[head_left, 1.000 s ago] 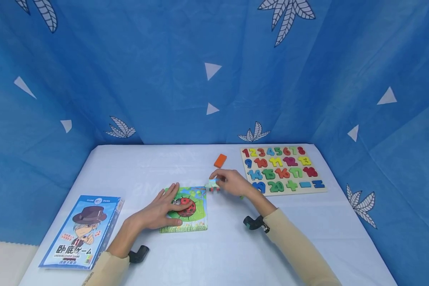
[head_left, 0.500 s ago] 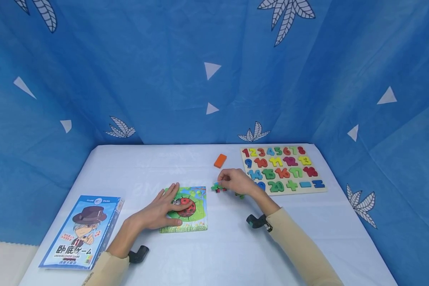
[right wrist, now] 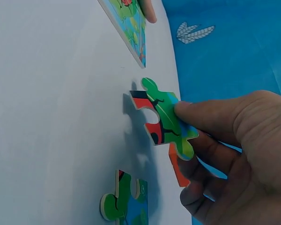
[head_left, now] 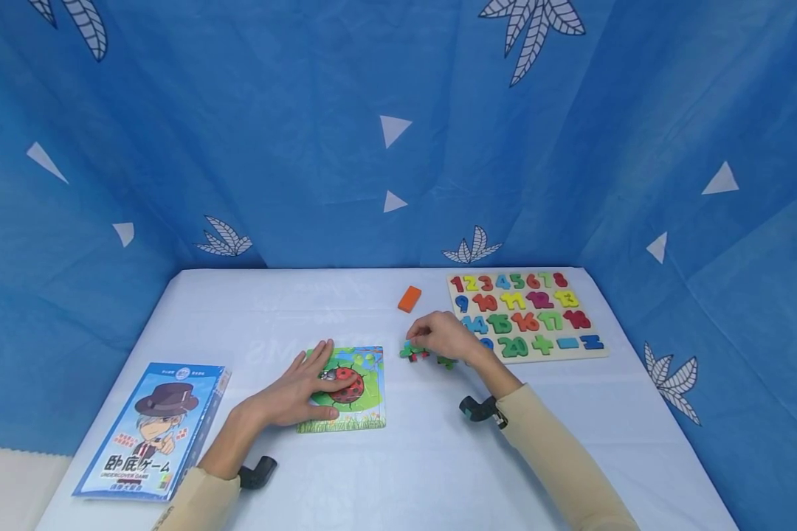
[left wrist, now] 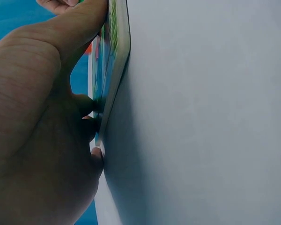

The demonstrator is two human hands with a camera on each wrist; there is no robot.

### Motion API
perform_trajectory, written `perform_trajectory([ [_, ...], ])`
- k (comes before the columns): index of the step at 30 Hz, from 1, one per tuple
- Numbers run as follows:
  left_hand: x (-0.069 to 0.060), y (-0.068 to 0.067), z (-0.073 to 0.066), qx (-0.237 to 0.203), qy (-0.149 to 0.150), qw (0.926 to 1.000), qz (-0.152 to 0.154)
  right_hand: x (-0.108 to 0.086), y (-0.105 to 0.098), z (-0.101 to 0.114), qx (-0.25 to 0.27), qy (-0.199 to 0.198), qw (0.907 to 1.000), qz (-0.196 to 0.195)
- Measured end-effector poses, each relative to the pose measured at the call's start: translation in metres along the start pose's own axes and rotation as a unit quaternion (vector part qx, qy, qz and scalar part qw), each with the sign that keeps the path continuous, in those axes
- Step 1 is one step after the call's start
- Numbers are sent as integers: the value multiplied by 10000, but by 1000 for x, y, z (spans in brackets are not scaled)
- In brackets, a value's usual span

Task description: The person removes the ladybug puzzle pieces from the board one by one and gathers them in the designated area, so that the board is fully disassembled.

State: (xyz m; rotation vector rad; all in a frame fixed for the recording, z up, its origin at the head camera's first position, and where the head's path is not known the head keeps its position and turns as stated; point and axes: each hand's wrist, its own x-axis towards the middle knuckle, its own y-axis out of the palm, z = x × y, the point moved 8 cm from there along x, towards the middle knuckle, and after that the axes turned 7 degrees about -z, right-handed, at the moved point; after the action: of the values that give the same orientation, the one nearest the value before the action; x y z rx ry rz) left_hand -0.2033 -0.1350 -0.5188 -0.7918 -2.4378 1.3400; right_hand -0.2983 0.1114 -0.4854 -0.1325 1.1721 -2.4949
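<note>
Right hand point(head_left: 443, 335) has a jigsaw piece point(right wrist: 168, 119) pinched, long axis roughly sideways, notched red side facing near; left hand point(head_left: 299, 391)'s just spread over the ladybug puzzle point(head_left: 367, 402).

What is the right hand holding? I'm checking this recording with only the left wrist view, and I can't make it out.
Observer: The right hand pinches a puzzle piece, mostly green with red and black along its notched edge.
Reviewer: Does anything similar lie near it?
Observer: Yes, a second piece lies on the white tabletop, apart from the held one.
Reviewer: I see the puzzle board by the left hand almost edge-on. What does it picture?
Observer: In the head view, a red ladybug with black spots, partly covered by the fingers.
</note>
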Motion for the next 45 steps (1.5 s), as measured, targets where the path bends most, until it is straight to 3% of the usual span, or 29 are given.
perform_trajectory([
  [23,1,0,-1,104,119,9999,-22,4,0,-8,-924,50,9955,198],
  [45,1,1,0,82,98,9999,-17,6,5,-12,-862,31,9956,360],
])
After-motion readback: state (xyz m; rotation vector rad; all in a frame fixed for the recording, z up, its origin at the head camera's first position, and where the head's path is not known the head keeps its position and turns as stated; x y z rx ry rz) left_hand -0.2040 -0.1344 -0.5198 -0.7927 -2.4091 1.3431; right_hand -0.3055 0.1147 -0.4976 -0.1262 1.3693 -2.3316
